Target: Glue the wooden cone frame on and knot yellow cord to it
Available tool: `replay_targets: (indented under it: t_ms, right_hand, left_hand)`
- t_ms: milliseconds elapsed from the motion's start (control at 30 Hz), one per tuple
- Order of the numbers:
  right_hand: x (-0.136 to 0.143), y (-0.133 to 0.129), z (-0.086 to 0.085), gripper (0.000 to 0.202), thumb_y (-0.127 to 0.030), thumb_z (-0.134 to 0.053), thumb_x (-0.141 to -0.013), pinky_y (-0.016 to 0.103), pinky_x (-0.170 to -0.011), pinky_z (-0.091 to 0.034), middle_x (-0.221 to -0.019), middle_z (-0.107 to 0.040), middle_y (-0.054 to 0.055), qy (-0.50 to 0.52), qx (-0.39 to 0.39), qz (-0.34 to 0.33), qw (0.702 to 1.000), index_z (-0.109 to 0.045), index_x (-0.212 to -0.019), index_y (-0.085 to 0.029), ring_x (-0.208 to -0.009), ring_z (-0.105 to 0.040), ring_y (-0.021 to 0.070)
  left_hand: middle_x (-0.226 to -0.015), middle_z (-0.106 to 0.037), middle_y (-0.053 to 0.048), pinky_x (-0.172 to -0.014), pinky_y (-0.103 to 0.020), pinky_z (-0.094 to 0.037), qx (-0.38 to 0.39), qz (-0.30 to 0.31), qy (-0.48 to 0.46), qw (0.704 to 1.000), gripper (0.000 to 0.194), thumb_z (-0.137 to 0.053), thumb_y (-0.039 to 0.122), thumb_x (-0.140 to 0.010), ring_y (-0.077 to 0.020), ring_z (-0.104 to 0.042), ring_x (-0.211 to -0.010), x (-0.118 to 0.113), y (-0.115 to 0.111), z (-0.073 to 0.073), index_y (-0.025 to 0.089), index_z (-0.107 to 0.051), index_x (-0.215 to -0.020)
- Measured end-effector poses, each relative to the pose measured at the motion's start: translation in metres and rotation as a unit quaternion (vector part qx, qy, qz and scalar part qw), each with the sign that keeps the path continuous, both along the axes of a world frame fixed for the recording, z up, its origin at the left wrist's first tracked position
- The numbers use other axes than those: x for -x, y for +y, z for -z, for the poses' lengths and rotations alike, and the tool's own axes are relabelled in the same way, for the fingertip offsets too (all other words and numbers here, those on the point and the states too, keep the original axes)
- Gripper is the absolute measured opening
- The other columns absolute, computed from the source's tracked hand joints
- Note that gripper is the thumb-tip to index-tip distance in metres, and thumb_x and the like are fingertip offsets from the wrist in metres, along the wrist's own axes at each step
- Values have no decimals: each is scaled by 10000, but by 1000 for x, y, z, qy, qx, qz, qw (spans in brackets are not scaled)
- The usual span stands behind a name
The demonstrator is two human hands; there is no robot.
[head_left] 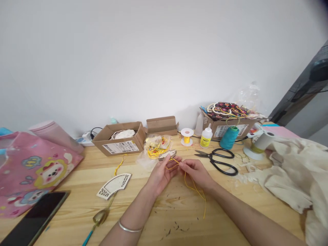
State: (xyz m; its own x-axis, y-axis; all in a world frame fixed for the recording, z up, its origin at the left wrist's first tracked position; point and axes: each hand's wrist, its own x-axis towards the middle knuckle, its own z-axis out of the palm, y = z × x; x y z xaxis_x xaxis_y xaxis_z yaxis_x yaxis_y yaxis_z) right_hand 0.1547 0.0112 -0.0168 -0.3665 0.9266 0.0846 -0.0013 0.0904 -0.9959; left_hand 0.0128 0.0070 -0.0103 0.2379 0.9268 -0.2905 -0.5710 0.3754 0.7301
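While working a thin yellow cord (205,205) between both hands, had a pale, fan-shaped wooden cutout (115,185) lying off to the left. Pinched a small, dark-edged wooden piece (167,155) in the left hand (161,173), beside a clear plastic bag (145,159). Gripped the cord between right hand (198,172) thumb and forefinger. Seemed midway through looping; probably called for a steady left hold and gentle right pull. Had black-handled metal scissors (210,156) lying farther right.
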Motion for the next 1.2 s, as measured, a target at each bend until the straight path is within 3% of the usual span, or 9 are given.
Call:
replay_targets:
  t_ms: [133, 267, 367, 567, 667, 900, 1033, 1133, 1200]
  right_hand:
    - [-6, -5, -15, 262, -390, -501, -732, 188, -428, -330, -432, -449, -57, 131, 165, -88, 974, -573, -685, -142, -374, -346, 48]
    - [-22, -16, -38, 223, -356, -512, -731, 183, -404, -335, -396, -422, -70, 178, 226, -146, 946, -566, -693, -143, -328, -302, 33]
    - [-35, -25, -62, 204, -339, -511, -732, 191, -398, -326, -413, -492, -43, 182, 226, -169, 942, -565, -676, -149, -326, -383, 49]
    - [-46, -27, -124, 173, -327, -551, -686, 234, -451, -373, -426, -538, -28, 146, 151, -125, 970, -579, -657, -159, -386, -497, 96]
    - [-47, -24, -144, 160, -305, -547, -697, 238, -470, -393, -467, -576, -19, 136, 119, -115, 977, -604, -714, -157, -426, -540, 107]
    - [-52, -22, -153, 255, -362, -452, -779, 232, -560, -458, -655, -646, 9, 128, 137, -127, 974, -592, -877, -172, -576, -601, 111]
    - [-49, -22, -156, 339, -435, -397, -794, 240, -604, -477, -770, -651, 29, 134, 136, -116, 975, -551, -964, -185, -661, -609, 120]
    - [-53, -34, -159, 373, -461, -386, -788, 186, -452, -436, -660, -639, 8, 88, 101, -111, 985, -533, -1008, -198, -469, -554, 82]
    - [-64, -51, -162, 331, -428, -419, -784, 149, -330, -330, -470, -572, -28, 26, 73, -125, 989, -563, -967, -191, -287, -395, 36]
  left_hand:
    - [-754, -638, -52, -678, -247, -491, 21, -29, -64, 997, 202, -481, 260, -771, -115, -597, -700, 0, 2, -5, 112, -580, -869]
    - [-505, -486, 46, -707, -237, -500, 21, -46, -177, 983, 201, -403, 193, -817, -49, -540, -539, 6, 4, -10, 111, -546, -932]
    - [-503, -447, 53, -698, -235, -508, 33, -54, -198, 978, 198, -381, 168, -825, -39, -521, -519, 9, 6, -8, 103, -539, -926]
    - [-502, -459, 40, -694, -234, -508, 49, -63, -189, 979, 168, -401, 136, -811, -46, -521, -521, 11, 12, 2, 91, -554, -865]
    - [-508, -482, 31, -724, -250, -502, 40, -79, -179, 980, 165, -406, 114, -803, -50, -526, -531, 13, 14, 5, 89, -563, -846]
    - [-551, -522, 3, -729, -270, -494, 29, -69, -172, 982, 149, -426, 142, -797, -69, -548, -568, 15, 12, 4, 92, -566, -783]
    - [-759, -600, -74, -743, -297, -485, 54, -47, -160, 984, 150, -431, 186, -797, -134, -589, -757, 14, 11, 2, 102, -555, -804]
    - [-942, -591, -113, -778, -311, -471, 49, -50, -169, 983, 168, -404, 190, -809, -166, -563, -902, 15, 13, 2, 104, -548, -823]
    - [-920, -598, -100, -788, -313, -467, 44, -69, -186, 979, 181, -379, 174, -819, -152, -569, -884, 16, 14, 1, 104, -546, -817]
